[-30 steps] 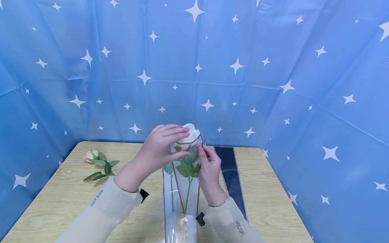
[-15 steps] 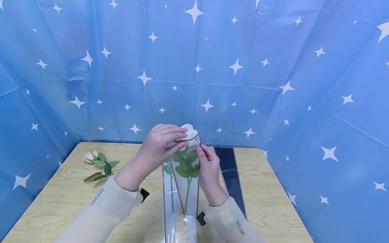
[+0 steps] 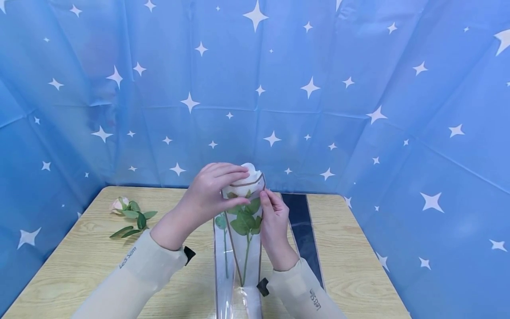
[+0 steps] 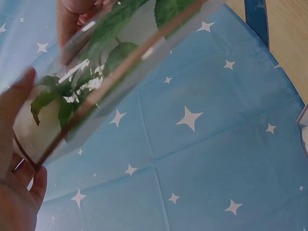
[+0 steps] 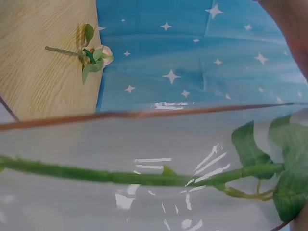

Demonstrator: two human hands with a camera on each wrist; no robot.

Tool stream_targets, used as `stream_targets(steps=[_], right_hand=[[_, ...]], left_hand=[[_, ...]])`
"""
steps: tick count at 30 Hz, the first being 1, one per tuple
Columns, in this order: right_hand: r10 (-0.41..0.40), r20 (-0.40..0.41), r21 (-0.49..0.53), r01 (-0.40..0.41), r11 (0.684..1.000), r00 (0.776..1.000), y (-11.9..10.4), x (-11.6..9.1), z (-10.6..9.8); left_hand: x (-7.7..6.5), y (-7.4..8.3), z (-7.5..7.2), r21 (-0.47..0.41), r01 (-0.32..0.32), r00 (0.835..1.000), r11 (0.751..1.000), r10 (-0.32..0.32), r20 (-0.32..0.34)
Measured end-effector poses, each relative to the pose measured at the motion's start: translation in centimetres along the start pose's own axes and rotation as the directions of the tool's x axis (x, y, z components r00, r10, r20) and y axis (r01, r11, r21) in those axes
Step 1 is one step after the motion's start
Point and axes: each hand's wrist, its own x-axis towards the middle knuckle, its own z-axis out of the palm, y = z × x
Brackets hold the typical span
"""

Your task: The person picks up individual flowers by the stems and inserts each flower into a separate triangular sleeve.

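Note:
A white artificial rose [image 3: 243, 188] stands head up in a clear flower sleeve [image 3: 252, 261] with brown edging; its bloom rises partly past the sleeve's rim. My left hand [image 3: 213, 188] holds the bloom at the rim, fingers over its top left and thumb below. In the left wrist view this hand's fingers touch the sleeve's brown-edged corner. My right hand [image 3: 275, 221] pinches the sleeve's right edge just under the bloom. The green stem [image 5: 139, 179] and leaves show through the plastic in the right wrist view.
A pale pink rose [image 3: 120, 204] with green leaves lies at the table's left. Beneath the held sleeve is another clear sleeve [image 3: 221, 266] with a green stem inside. A dark flat strip [image 3: 304, 235] lies to the right. A blue star-patterned curtain [image 3: 255, 88] hangs behind the table.
The rose sits slightly lower in its sleeve, its stem end nearer me. My left thumb and fingers drew closer together, then spread again; my right hand keeps its pinch on the sleeve edge.

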Motion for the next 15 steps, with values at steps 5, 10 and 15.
stream_targets(steps=[5, 10, 15], right_hand=[[0.014, -0.003, 0.007, -0.014, 1.000, 1.000, -0.25, -0.02, 0.14], [0.040, 0.015, 0.026, -0.040, 0.999, 0.999, -0.36, 0.21, 0.18], [0.040, 0.035, 0.016, -0.041, 0.999, 0.999, -0.39, 0.43, 0.08]], left_hand=[[0.08, 0.01, 0.17, 0.012, -0.009, 1.000, 1.000, 0.009, 0.011], [0.10, -0.04, 0.30, 0.001, -0.027, 0.999, 1.000, 0.027, -0.027], [0.10, -0.06, 0.30, -0.009, -0.030, 0.999, 1.000, 0.030, -0.041]])
